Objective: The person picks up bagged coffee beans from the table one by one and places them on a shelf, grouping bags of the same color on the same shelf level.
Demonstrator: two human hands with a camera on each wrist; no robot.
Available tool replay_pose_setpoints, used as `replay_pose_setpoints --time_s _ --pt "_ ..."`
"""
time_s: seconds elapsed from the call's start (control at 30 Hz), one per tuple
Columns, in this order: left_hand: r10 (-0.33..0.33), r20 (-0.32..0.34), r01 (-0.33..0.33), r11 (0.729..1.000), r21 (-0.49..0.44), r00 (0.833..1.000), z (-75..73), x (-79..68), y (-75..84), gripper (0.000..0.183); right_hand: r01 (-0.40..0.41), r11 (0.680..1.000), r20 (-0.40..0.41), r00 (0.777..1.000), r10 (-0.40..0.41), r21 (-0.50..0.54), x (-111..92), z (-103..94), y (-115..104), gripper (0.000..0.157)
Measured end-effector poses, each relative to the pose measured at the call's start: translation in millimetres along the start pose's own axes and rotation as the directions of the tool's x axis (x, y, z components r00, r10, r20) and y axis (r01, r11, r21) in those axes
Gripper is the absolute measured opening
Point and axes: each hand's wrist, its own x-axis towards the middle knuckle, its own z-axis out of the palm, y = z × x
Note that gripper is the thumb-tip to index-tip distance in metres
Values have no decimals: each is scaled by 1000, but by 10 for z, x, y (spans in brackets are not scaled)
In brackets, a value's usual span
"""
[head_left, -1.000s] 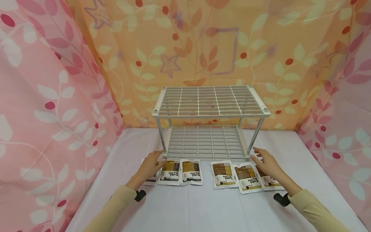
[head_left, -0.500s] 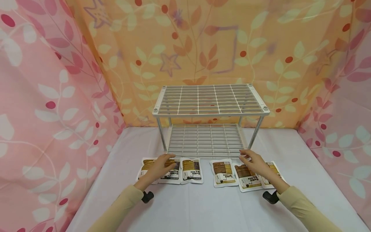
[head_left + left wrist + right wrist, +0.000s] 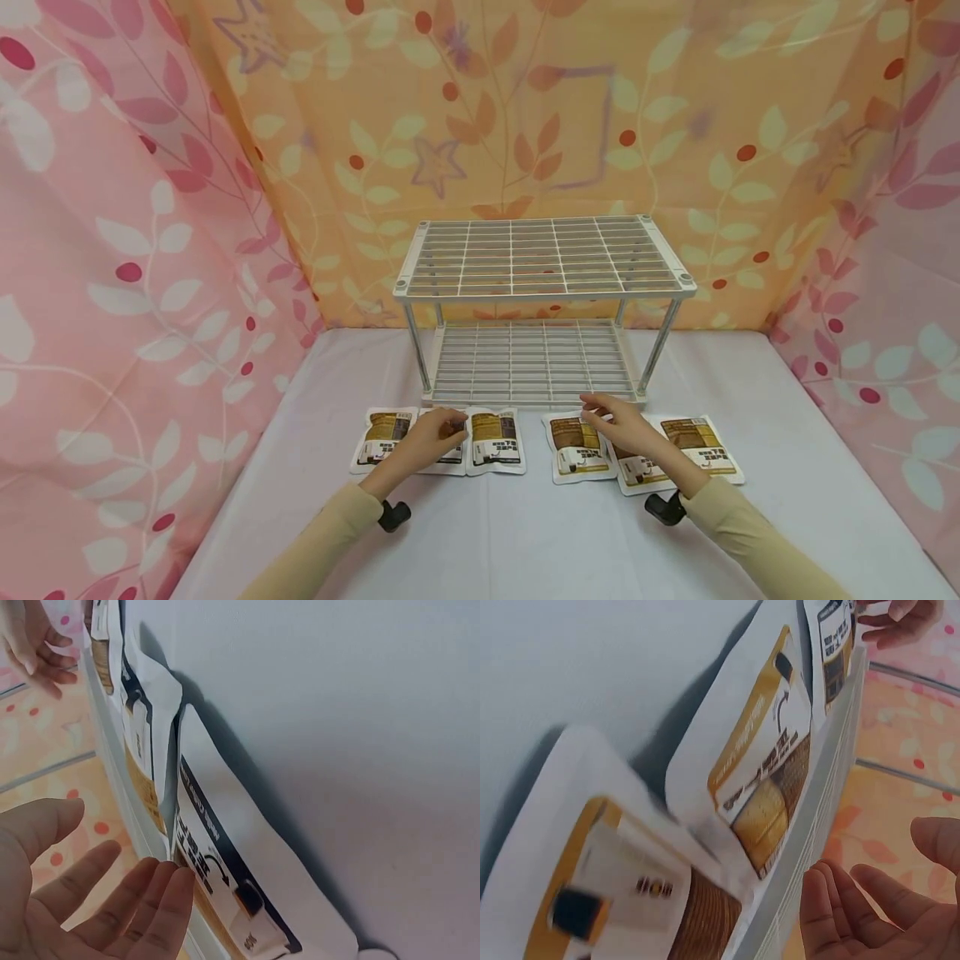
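My left hand hovers over the middle packet of the left group, fingers relaxed and holding nothing; in the left wrist view its fingertips overlap a white pouch. To its sides lie a left packet and a right packet. My right hand, also empty with loosely bent fingers, is above the right group, its fingertips over a brown-and-white packet. It partly hides the middle packet; the rightmost packet shows fully. In the right wrist view the hand is beside the packets.
Just behind the packets stands a white two-tier rack with a slatted top shelf, a lower shelf and metal legs. All rest on a white-covered table. Patterned orange cloth hangs behind, pink cloth at the sides.
Both hands have moved inward from beside the rack's front legs, the left one rightward and the right one leftward, passing over the packets. The packets and rack have stayed put.
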Motion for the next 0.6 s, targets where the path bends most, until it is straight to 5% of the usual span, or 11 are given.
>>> replay_pose_setpoints --time_s 0.6 --pt "-30 42 30 999 16 999 90 12 87 33 37 994 116 992 -48 98 203 470 -236 43"
